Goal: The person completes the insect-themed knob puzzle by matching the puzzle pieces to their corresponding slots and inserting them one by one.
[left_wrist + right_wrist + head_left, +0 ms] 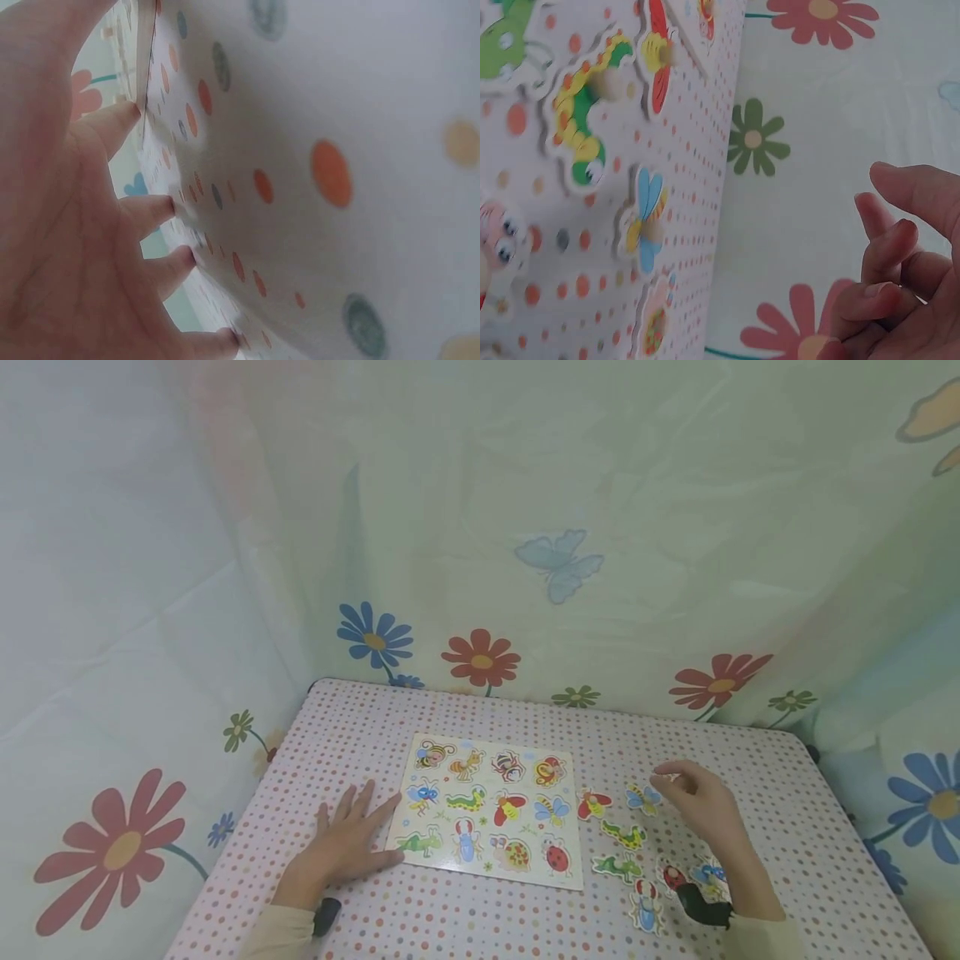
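- Left hand [345, 843]: fingers spread, empty, beside the puzzle board [489, 783].
- Right hand [705, 802]: fingers loosely curved, empty, near the dragonfly piece [642, 800], right of the board.
- Careless reaching could jostle the red-winged piece [594, 804].

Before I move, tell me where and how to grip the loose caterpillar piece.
Probably best from straight above: let the right hand pinch the beige knob on the caterpillar piece, since the piece lies flat and the knob stands out from its face.
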The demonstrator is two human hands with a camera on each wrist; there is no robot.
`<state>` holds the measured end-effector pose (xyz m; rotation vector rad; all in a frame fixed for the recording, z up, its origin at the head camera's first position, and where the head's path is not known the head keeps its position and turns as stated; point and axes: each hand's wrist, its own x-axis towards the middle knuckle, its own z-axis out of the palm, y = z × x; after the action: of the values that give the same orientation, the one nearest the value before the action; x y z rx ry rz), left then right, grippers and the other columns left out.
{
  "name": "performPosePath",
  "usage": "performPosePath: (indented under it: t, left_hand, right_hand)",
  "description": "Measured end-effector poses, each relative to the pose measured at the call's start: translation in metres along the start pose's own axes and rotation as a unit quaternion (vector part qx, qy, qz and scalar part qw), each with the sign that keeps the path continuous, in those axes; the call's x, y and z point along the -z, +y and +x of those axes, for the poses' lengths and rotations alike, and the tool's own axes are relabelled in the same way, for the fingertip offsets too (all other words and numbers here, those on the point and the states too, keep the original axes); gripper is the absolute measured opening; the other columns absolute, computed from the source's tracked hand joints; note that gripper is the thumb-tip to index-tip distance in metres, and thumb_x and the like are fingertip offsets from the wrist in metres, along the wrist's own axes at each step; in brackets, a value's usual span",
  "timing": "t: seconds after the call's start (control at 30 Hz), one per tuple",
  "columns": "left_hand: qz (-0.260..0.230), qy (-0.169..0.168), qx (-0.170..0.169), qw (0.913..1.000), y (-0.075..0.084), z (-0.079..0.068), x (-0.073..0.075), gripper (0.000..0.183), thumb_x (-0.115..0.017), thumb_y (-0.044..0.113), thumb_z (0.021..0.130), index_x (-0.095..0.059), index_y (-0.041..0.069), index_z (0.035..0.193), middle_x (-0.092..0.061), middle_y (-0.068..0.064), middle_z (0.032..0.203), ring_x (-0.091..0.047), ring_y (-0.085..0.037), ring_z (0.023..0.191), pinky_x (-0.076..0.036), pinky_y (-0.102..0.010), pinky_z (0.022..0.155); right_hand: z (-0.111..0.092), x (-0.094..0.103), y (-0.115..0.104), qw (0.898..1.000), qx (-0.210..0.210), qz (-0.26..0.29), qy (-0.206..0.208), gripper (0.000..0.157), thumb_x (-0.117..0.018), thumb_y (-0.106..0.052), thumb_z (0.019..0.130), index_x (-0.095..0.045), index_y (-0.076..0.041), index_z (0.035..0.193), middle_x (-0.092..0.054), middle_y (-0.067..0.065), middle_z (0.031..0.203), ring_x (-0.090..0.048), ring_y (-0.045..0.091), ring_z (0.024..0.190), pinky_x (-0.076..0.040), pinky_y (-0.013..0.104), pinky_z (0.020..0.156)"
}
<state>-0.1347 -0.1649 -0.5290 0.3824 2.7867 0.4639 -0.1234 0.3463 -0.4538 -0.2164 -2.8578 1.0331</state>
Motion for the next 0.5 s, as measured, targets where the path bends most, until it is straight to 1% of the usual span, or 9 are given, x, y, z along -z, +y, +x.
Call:
performPosePath:
  t: [0.17, 0.3, 0.5]
  left_hand:
    - [0.004, 0.002, -0.004, 1.0, -0.001, 0.0, -0.001, 0.091, -0.067, 0.069, 0.082, -0.033, 0.031, 0.158, -0.009, -0.016, 0.166, -0.004, -0.046, 0.149, 0.0, -0.077, 0.108]
    - [0.003, 0.001, -0.003, 1.0, 0.0, 0.0, -0.001, 0.091, -0.067, 0.068, 0.082, -0.032, 0.031, 0.158, -0.009, -0.015, 0.166, -0.003, -0.045, 0.149, 0.0, -0.077, 0.108]
    - [0.0, 0.001, -0.003, 1.0, 0.0, 0.0, -0.001, 0.091, -0.067, 0.067, 0.082, -0.033, 0.031, 0.158, -0.009, -0.016, 0.166, -0.003, -0.046, 0.149, 0.0, -0.077, 0.108]
  right_hand:
    - [-0.014, 0.013, 0.015, 1.0, -0.015, 0.001, 0.002, 0.046, -0.062, -0.042, 0.099, -0.064, -0.003, 0.123, -0.052, 0.008, 0.078, -0.044, 0.019, 0.061, -0.039, 0.031, 0.048]
    - [-0.024, 0.022, 0.027, 1.0, -0.03, -0.002, 0.002, 0.049, -0.061, -0.044, 0.099, -0.064, -0.001, 0.124, -0.056, 0.01, 0.077, -0.044, 0.019, 0.058, -0.039, 0.031, 0.048]
    - [-0.042, 0.03, 0.046, 0.998, -0.058, 0.007, 0.006, 0.048, -0.063, -0.041, 0.099, -0.064, 0.001, 0.123, -0.058, 0.012, 0.077, -0.044, 0.018, 0.057, -0.039, 0.031, 0.048]
